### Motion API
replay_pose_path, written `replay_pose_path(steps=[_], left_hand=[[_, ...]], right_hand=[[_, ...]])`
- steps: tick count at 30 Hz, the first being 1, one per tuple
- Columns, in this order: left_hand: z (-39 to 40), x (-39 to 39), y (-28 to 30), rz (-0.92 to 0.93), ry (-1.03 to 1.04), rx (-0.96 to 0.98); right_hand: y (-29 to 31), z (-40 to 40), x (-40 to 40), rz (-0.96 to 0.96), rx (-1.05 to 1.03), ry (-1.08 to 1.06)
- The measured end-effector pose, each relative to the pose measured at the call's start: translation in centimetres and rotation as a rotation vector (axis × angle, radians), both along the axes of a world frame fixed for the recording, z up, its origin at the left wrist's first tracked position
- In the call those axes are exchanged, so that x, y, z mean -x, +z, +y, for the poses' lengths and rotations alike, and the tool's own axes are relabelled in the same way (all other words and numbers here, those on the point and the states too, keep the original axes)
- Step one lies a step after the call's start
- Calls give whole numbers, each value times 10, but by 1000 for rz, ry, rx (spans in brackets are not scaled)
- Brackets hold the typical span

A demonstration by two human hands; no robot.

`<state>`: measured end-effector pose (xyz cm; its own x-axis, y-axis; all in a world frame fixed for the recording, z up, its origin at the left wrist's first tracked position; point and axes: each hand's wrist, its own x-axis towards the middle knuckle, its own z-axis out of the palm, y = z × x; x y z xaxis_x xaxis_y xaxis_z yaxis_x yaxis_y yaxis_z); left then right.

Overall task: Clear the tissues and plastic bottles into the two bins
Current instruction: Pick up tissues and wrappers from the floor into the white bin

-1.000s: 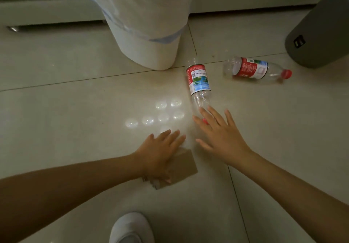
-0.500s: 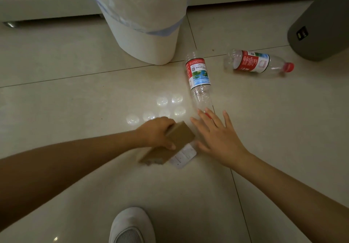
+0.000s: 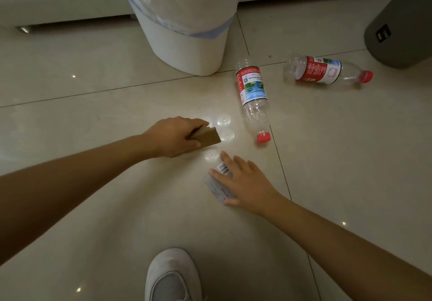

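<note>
- Tissues, if these are packets of them: a brown pack (image 3: 205, 137) is in the left hand (image 3: 174, 136), thumb under and fingers curled over it, lifted near the white bin (image 3: 187, 50).
- A pale pack (image 3: 216, 185) with a barcode lies flat on the floor (image 3: 93, 95) under the right hand (image 3: 245, 185), whose fingers are spread and nearly straight, pressing and not yet clasping.
- To do this step well, I judge the right hand should slide fingertips under one edge and pinch the pack before lifting, as it lies flush on smooth tile.
- Both packs should go in the same bin, away from the bottles.
- Two bottles lie on their sides beyond the hands: one (image 3: 253, 97) just past the right hand, cap towards it, and another (image 3: 325, 71) near the grey bin (image 3: 404, 25).
- Both bin mouths are cut off at the top, so what they hold is unknown.
- Whether the packs truly hold tissues is hard to tell; the pale one is half covered.
- A shoe (image 3: 173, 277) shows at the bottom edge.
</note>
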<state>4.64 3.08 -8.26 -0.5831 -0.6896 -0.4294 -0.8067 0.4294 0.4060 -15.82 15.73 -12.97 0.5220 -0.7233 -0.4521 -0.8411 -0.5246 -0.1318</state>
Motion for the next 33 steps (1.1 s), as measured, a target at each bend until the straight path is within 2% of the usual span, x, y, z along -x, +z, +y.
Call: replay_pose_path(steps=[4,11,17,21,26,29,33], left_hand=[[9,4,-1,50,-86,202],[17,7,1,56,-123,333],[7,4,11,45,-316,606],[-1,-6,38,99,-310,799],[-10,-19,91,135,-290,1019],[-25,-22,126,233,-188,1151],[-56,-18,172,258,-91,1374]], right_hand=[[0,-6,-4,43,-3,-3],[14,-2,-12,27,-56,-153],[43,-7,-1,-227,68,-111],[86,-33,15,-321,310,22],[141,-87,37,-470,644,13],[183,-121,39,-568,868,25],[228,-166,27,-563,1091,124]])
